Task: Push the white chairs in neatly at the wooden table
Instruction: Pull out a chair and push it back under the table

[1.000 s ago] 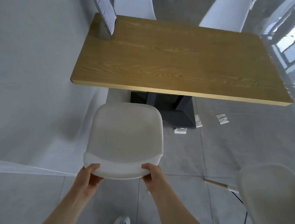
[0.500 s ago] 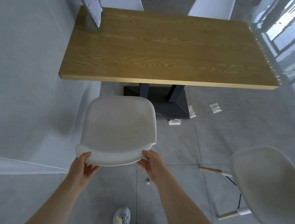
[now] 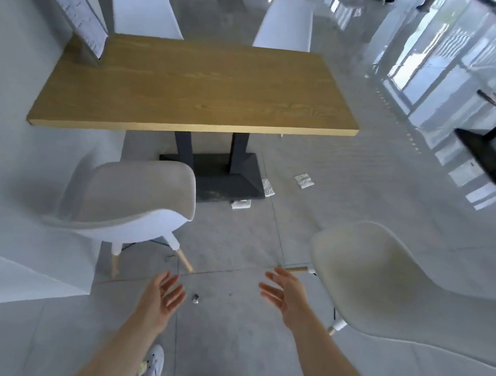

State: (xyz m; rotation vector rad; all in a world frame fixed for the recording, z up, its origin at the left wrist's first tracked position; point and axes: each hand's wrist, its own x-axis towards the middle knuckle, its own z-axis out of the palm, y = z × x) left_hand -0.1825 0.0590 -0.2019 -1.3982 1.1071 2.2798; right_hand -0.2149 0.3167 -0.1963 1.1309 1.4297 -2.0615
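The wooden table (image 3: 196, 89) stands against the left wall on a dark pedestal base (image 3: 229, 176). A white chair (image 3: 134, 199) stands on the near left side, its seat front close to the table's near edge. A second white chair (image 3: 390, 284) stands to the right, well away from the table and turned at an angle. Two more white chairs (image 3: 144, 3) (image 3: 285, 22) sit at the far side. My left hand (image 3: 163, 298) and my right hand (image 3: 287, 294) hover open above the floor between the two near chairs, touching nothing.
A framed sign (image 3: 72, 10) leans on the wall at the table's far left corner. Paper scraps (image 3: 304, 180) and a small metal bit (image 3: 196, 298) lie on the tiled floor. Another table's black base (image 3: 488, 153) stands at right. A white wall ledge (image 3: 14, 272) juts out at left.
Both hands have let go of the left chair's backrest and pulled back, open. The view has lifted and swung right, showing more of the right chair.
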